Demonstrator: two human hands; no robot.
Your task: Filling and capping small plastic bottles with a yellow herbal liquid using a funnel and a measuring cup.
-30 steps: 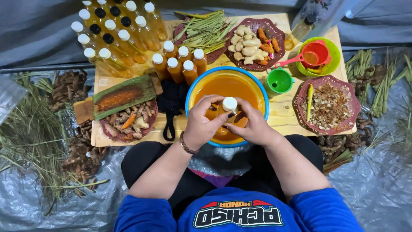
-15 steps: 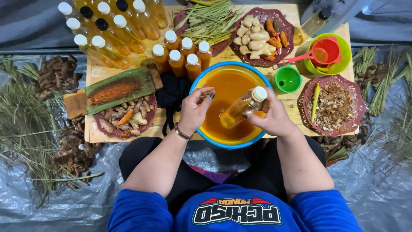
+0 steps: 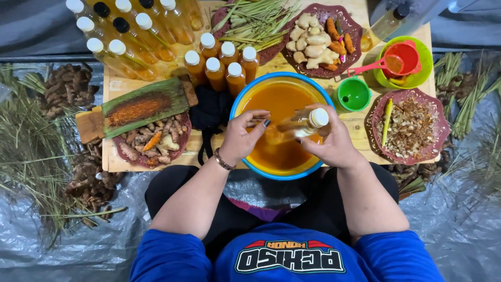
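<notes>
My right hand (image 3: 336,146) holds a small clear bottle (image 3: 297,125) with a white cap, tilted on its side over the liquid. The bent fingertips of my left hand (image 3: 242,137) meet the bottle's lower end. Both hands hover above a wide blue-rimmed bowl (image 3: 276,176) full of orange liquid, which stands at the near edge of a wooden board (image 3: 360,122). A bracelet circles my left wrist.
Behind the bowl stand several filled orange bottles (image 3: 222,65) and taller yellow ones (image 3: 130,42). A green funnel (image 3: 354,94), a red scoop in a green bowl (image 3: 402,60), plates of roots (image 3: 318,39) and chips (image 3: 409,125), and a leaf-wrapped slab (image 3: 141,107) surround it. Grass bundles lie on both sides.
The bottle has gone from upright between both hands to tilted in my right hand. My left hand let go, then came back to its lower end.
</notes>
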